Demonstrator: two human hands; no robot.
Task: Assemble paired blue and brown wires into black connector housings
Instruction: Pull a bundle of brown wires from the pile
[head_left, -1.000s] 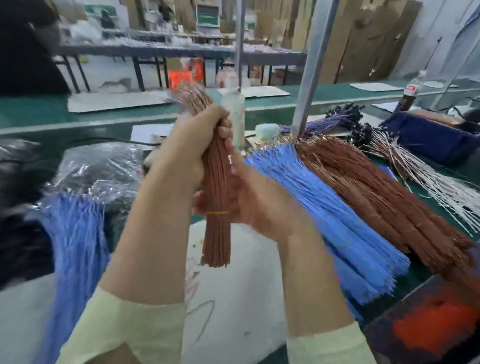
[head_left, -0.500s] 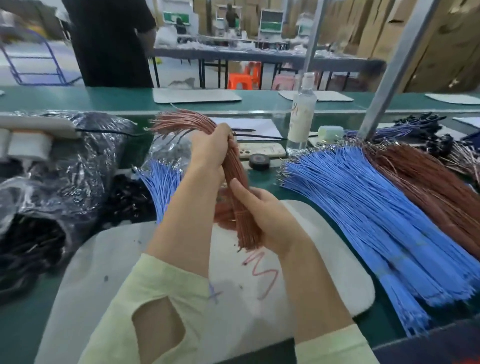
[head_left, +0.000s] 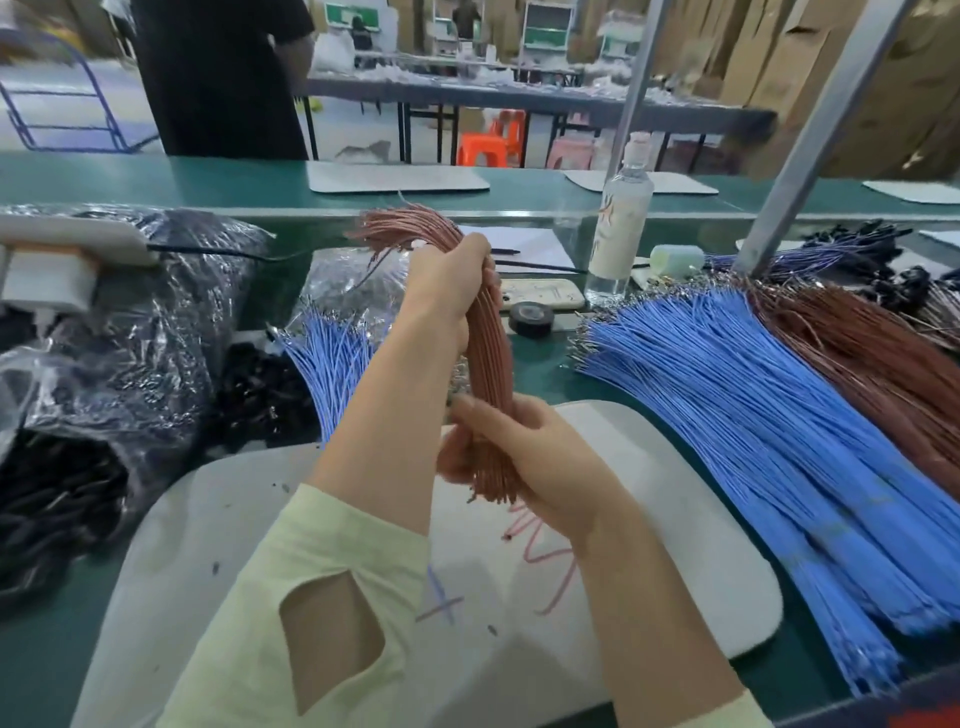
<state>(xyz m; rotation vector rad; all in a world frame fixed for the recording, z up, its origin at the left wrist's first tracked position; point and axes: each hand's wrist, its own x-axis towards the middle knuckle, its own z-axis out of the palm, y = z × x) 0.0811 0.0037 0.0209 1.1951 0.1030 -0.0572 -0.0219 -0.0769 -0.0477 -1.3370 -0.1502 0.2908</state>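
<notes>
A thick bundle of brown wires (head_left: 491, 358) stands nearly upright above the white mat (head_left: 675, 499). My left hand (head_left: 449, 283) grips it near the top, where the wire ends fan out to the left. My right hand (head_left: 524, 457) grips its lower end just above the mat. A small fan of blue wires (head_left: 332, 358) lies left of my forearm. A large pile of blue wires (head_left: 779, 415) and a brown pile (head_left: 872, 358) lie at the right. Black connector housings (head_left: 260, 395) sit in a heap at the left.
Plastic bags of black parts (head_left: 104, 338) crowd the left side. A clear bottle (head_left: 621, 223), a tape roll (head_left: 530, 318) and a phone (head_left: 540, 292) stand behind the bundle. A slanted metal post (head_left: 810, 140) rises at the right. A person in black (head_left: 223, 78) stands beyond the bench.
The view has swung left and down. The brown bundle has come lower toward the mat and leans more, with both hands still gripping it.
</notes>
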